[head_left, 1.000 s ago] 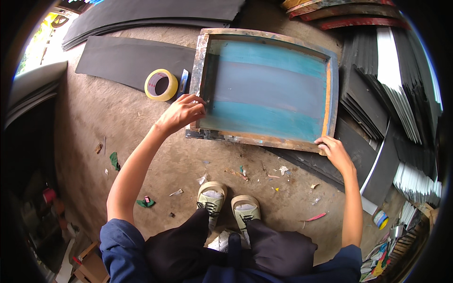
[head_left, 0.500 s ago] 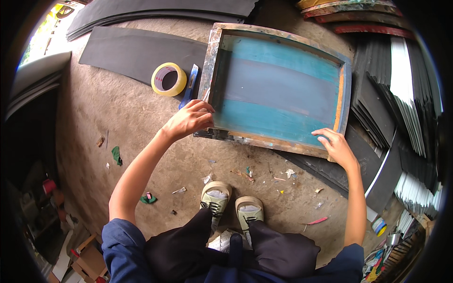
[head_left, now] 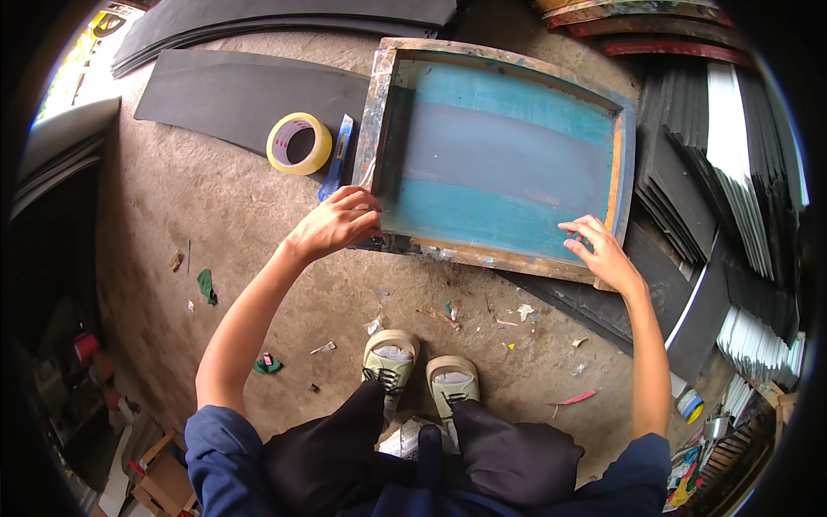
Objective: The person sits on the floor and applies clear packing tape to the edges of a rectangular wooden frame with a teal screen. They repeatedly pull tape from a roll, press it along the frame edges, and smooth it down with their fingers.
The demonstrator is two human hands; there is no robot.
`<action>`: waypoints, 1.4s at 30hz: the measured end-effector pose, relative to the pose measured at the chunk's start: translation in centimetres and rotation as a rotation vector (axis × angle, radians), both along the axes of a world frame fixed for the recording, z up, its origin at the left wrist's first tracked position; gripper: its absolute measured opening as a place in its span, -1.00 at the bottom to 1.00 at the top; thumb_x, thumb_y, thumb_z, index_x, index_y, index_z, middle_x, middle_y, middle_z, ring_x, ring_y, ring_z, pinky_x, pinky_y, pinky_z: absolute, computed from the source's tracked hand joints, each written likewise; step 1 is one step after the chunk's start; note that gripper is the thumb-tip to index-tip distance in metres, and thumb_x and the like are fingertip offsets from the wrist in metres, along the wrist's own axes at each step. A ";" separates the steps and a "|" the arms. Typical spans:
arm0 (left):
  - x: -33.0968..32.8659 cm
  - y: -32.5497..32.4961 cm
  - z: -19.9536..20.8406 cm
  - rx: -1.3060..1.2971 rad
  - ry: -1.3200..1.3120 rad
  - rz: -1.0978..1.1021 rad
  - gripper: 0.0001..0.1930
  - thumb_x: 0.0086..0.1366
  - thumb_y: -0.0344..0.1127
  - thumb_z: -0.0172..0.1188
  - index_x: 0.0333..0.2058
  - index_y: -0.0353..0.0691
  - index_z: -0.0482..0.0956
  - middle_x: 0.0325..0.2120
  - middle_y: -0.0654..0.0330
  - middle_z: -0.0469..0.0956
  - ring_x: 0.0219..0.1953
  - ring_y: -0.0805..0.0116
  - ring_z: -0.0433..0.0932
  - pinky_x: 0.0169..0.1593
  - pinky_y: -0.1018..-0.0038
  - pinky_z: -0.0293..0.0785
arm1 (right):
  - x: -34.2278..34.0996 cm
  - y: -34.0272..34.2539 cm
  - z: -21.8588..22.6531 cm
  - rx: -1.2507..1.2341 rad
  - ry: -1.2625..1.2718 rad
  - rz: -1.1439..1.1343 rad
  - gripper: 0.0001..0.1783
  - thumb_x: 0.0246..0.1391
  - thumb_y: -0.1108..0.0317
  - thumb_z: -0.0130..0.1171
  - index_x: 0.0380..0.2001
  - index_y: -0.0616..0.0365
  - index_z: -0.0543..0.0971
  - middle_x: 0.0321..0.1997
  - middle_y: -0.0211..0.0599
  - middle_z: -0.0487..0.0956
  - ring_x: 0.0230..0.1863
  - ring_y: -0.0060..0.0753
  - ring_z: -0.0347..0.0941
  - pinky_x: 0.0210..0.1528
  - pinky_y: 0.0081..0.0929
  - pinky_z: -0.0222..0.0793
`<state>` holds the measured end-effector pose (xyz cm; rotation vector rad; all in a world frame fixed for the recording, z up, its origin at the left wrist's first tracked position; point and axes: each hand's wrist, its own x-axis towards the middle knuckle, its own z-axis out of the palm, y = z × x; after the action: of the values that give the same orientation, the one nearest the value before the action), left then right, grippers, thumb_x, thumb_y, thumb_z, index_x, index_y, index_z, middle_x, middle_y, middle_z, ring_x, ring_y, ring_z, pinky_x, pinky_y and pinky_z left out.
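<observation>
A silk-screen printing frame (head_left: 622, 164) with a blue-green mesh and a greyish band across it lies on the floor ahead of me. At its near left corner is my left hand (head_left: 338, 220), fingers curled together against the wooden edge; what they pinch, if anything, is hidden. A whitish, shiny strip (head_left: 369, 175) sticks up beside those fingers along the left rail. My right hand (head_left: 600, 252) hovers over the near right corner, fingers bent and apart, holding nothing. Just left of the frame are a blue box cutter (head_left: 338, 157) and a roll of clear tape (head_left: 322, 142).
Dark flat sheets (head_left: 224, 90) lie beyond the tape. Stacked black and white sheets (head_left: 689, 189) stand close on the right, with curved red-edged pieces (head_left: 676, 49) at the far right. Small scraps litter the concrete floor (head_left: 258, 207) around my shoes (head_left: 452, 383).
My right hand has lifted slightly and shifted inward over the mesh, its fingers more spread. The view has moved a little; my left hand keeps to the frame's near left corner.
</observation>
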<state>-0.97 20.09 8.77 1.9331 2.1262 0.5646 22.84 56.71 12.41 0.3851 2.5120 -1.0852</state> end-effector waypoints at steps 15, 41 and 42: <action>-2.4 2.9 2.1 -0.012 0.078 0.018 -0.86 0.05 -0.30 0.26 -0.42 -0.13 0.48 -0.30 0.28 0.57 -0.12 0.28 0.47 -0.01 0.35 0.41 | 1.5 1.3 -0.3 0.013 -0.090 0.021 -0.63 -0.14 0.35 0.30 -0.22 0.19 0.45 -0.33 -0.30 0.47 -0.12 -0.28 0.40 -0.06 -0.36 0.31; -6.4 13.5 4.8 0.004 0.207 0.199 -0.78 0.20 -0.19 0.14 -0.39 -0.19 0.36 -0.59 0.15 0.54 -0.53 0.12 0.55 -0.51 0.30 0.46 | 6.1 3.0 -1.7 0.164 0.228 -0.070 -0.90 -0.03 0.44 0.14 -0.45 0.26 0.55 -0.42 -0.19 0.52 -0.29 -0.17 0.43 -0.19 -0.32 0.36; -6.3 14.0 4.6 -0.003 0.216 0.239 -0.77 0.21 -0.18 0.13 -0.38 -0.20 0.36 -0.59 0.15 0.54 -0.52 0.11 0.55 -0.50 0.29 0.46 | 6.0 3.0 -1.8 0.157 0.233 -0.079 -0.90 -0.03 0.43 0.14 -0.46 0.26 0.55 -0.42 -0.19 0.52 -0.29 -0.17 0.43 -0.19 -0.32 0.36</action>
<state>-7.23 34.04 13.40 1.8233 2.5123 0.4075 28.88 59.72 10.62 0.4269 2.8213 -1.0161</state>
